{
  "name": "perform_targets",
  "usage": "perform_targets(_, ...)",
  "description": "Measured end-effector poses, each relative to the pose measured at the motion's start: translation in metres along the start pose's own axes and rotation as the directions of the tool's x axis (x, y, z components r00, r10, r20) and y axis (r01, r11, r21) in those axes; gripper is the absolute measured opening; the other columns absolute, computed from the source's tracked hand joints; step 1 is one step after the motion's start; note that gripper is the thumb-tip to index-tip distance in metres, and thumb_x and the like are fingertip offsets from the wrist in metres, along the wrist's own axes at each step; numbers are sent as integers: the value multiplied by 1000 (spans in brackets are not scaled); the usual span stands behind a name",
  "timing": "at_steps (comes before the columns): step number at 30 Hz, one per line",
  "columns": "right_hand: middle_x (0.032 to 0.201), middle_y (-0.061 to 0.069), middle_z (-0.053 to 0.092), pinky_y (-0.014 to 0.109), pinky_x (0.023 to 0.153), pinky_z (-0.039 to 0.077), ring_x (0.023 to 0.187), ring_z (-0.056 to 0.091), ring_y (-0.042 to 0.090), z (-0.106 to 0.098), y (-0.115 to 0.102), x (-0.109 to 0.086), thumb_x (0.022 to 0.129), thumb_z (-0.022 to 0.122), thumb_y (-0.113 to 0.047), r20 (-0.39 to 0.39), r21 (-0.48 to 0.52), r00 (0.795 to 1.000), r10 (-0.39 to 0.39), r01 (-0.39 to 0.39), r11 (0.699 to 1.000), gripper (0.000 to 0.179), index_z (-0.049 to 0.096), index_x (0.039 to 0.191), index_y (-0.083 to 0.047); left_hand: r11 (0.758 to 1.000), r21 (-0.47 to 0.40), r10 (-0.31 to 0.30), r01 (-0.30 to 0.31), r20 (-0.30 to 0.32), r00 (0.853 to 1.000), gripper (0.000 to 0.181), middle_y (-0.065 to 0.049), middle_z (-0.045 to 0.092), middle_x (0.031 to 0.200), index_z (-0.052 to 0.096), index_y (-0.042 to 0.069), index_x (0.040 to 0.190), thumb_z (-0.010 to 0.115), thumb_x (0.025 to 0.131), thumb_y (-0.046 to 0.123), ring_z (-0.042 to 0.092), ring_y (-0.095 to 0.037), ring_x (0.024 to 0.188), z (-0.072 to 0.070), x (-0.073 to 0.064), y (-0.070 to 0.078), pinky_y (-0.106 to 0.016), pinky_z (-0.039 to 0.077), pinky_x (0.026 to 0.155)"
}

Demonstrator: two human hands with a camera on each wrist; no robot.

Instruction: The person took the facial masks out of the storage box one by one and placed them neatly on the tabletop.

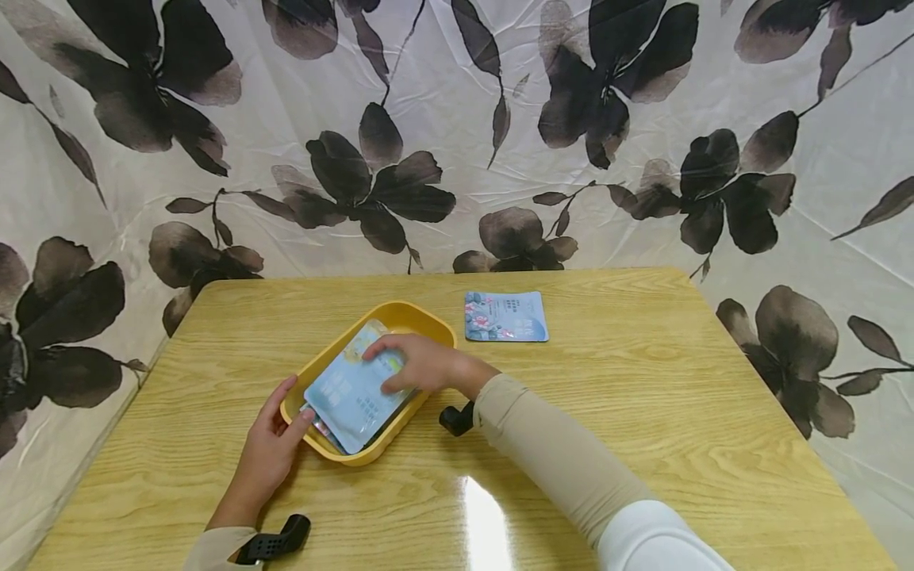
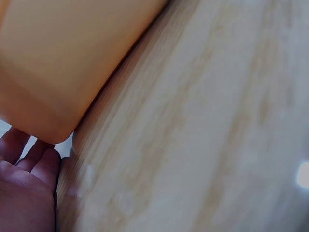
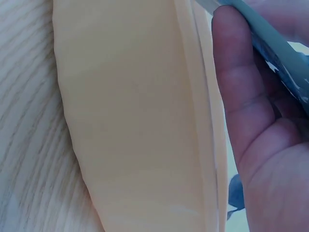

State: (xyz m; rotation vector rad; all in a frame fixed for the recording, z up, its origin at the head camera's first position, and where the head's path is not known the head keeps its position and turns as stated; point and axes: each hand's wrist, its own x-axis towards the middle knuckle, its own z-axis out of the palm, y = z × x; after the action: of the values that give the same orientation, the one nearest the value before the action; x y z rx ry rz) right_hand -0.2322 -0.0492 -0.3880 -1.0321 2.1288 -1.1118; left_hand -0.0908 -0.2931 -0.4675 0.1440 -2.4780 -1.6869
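Note:
A yellow plastic basket sits on the wooden table, turned at an angle. In it lies a light-blue face-mask packet with pale lettering, over other packets whose edges show at the lower left. My right hand reaches across the basket's right side and grips a packet; in the right wrist view a packet edge runs between the fingers. My left hand holds the basket's left end, thumb over the rim. Seen from the left wrist, its fingers lie against the basket's lower corner.
Another blue face-mask packet, printed with pink flowers, lies flat on the table to the right of the basket. A white curtain with dark flowers hangs behind the table. Each wrist carries a black camera mount.

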Motion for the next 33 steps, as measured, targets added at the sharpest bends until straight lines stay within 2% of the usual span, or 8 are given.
perform_targets(3,132,2,56,24,92,42,107,52,14,-1,0,-1,87,76,-6,-8,-5,1000,-11,11,1000,46,63,131,-13,1000,-4,7,-7,5,1000,66,-32,26,155,19,5,160,53,106,22,33,-45,136,0,0,0,-2,37,87)
perform_targets(8,137,2,55,27,99,41,116,50,14,-5,0,-5,88,76,-7,-23,-9,1000,-22,22,1000,47,61,133,-13,1000,12,19,-19,6,1000,65,-31,31,153,20,6,160,53,106,22,40,-33,133,0,0,0,-4,38,88)
perform_targets(14,134,3,57,26,92,44,107,54,15,-11,2,-11,88,75,-8,-63,4,998,-20,20,1000,46,62,132,-13,1000,10,20,-20,4,1000,65,-32,31,152,20,6,160,53,106,21,37,-43,134,0,-1,0,-3,38,88)
perform_targets(17,135,3,57,27,95,43,114,53,16,-14,5,-13,88,75,-9,-88,13,995,-36,37,999,46,62,132,-13,1000,13,10,-10,4,1000,65,-32,30,153,20,7,160,53,106,22,37,-43,134,-1,-1,0,-3,38,88)
perform_targets(21,139,4,55,31,97,45,125,47,19,-19,6,-16,89,74,-10,-122,55,991,-51,58,997,46,61,132,-12,1000,5,7,-7,-2,1000,65,-31,30,153,21,8,160,54,106,22,45,-16,128,-1,0,0,-4,38,89)
perform_targets(24,139,5,54,31,94,47,120,50,21,-24,7,-19,89,75,-11,-151,99,987,-47,62,993,45,61,132,-11,1000,-4,18,-18,-11,1000,64,-31,31,153,23,6,159,54,106,21,42,4,118,0,0,-1,-4,39,88)
perform_targets(30,140,4,53,33,97,44,118,51,20,-36,14,-27,90,74,-14,-196,128,980,-24,50,991,44,61,132,-12,1000,-17,23,-23,-16,1000,64,-31,32,152,23,5,159,55,105,20,43,9,114,1,0,-2,-5,40,88)
perform_targets(33,142,3,52,34,98,42,122,48,20,-40,18,-31,90,74,-15,-223,121,975,-20,48,991,43,61,132,-12,1000,-17,17,-18,-10,1000,64,-30,31,153,23,7,159,54,106,20,44,2,119,1,0,-2,-5,40,88)
